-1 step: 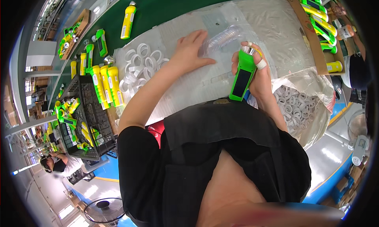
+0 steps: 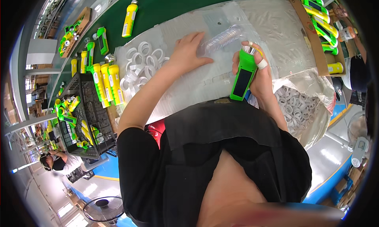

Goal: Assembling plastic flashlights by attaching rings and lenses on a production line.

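My right hand (image 2: 260,75) is wrapped around a green flashlight (image 2: 242,77) with a dark panel on its side. The flashlight's silver reflector end points away from me, and white tape covers parts of two fingers. My left hand (image 2: 189,55) hovers or rests over the plastic-covered work surface (image 2: 189,89), fingers spread, with nothing held. Just right of its fingertips lies a row of stacked clear round lenses (image 2: 225,39); whether they touch is hard to tell. Left of that hand, white rings (image 2: 144,63) lie in a loose heap.
Yellow flashlights (image 2: 104,83) stand at the left, beside a black crate (image 2: 92,120) with more parts. One yellow flashlight (image 2: 129,19) lies on the green tabletop (image 2: 169,8). At right are a cardboard box (image 2: 310,33) of flashlights and an open bag of white rings (image 2: 296,108).
My left hand has shifted very slightly left. My right hand keeps the same grip on the green flashlight.
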The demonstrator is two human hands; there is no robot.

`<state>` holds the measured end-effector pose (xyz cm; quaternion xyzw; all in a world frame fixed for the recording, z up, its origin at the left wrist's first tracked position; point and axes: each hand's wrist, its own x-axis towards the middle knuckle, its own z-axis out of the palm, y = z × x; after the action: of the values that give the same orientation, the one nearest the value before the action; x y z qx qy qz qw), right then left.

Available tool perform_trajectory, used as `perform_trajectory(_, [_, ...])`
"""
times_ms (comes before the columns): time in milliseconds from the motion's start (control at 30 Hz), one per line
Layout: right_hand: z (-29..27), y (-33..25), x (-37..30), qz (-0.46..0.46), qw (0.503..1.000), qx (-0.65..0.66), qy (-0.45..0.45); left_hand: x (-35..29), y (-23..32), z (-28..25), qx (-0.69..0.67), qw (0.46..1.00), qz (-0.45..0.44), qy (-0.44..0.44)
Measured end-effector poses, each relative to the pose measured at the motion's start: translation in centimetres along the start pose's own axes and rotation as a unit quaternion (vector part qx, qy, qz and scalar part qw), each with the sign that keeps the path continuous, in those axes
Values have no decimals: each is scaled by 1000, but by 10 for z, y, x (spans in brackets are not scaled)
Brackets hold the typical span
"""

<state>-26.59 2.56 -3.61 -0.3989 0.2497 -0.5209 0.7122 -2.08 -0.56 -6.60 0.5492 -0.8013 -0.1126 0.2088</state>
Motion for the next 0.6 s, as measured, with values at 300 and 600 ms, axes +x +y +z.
perform_trajectory(300, [24, 7, 5, 44, 998, -19, -29, -22, -4, -10, -53, 998, -13, 16])
perform_trajectory(600, [63, 21, 6, 113, 982, -73, -133, -53, 42, -57, -217, 960, 135, 113])
